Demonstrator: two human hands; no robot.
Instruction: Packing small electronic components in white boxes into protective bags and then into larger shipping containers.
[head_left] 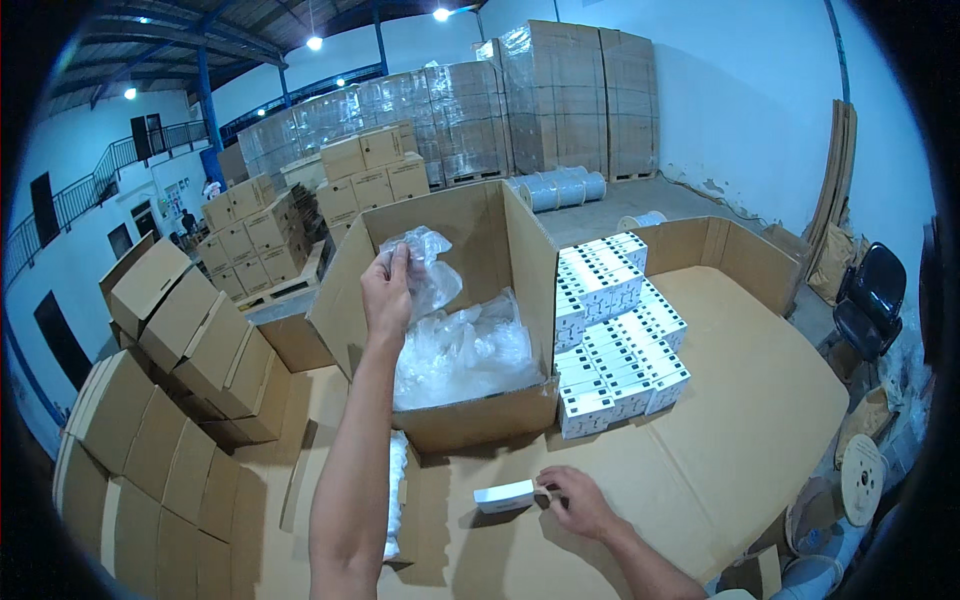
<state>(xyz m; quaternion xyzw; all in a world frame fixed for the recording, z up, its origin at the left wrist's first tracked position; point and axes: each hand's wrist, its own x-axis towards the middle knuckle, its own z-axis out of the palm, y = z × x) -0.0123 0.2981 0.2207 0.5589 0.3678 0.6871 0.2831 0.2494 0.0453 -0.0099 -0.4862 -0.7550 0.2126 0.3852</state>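
Observation:
My left hand is closed on a crumpled clear plastic bag, raised over a large open cardboard box. More clear plastic bags lie heaped inside that box. Lower right, the fingers of my right hand pinch the end of a small white carton, where a flap seems to stick out. This carton lies on its side, just above or on the cardboard-covered table. Stacked small white cartons stand right of the large box.
Open brown boxes are stacked at the left, above folded cardboard. White wrapped items sit beside my left forearm. A cardboard wall edges the table's far right. Beyond stand a black chair, cable reels and palletised boxes.

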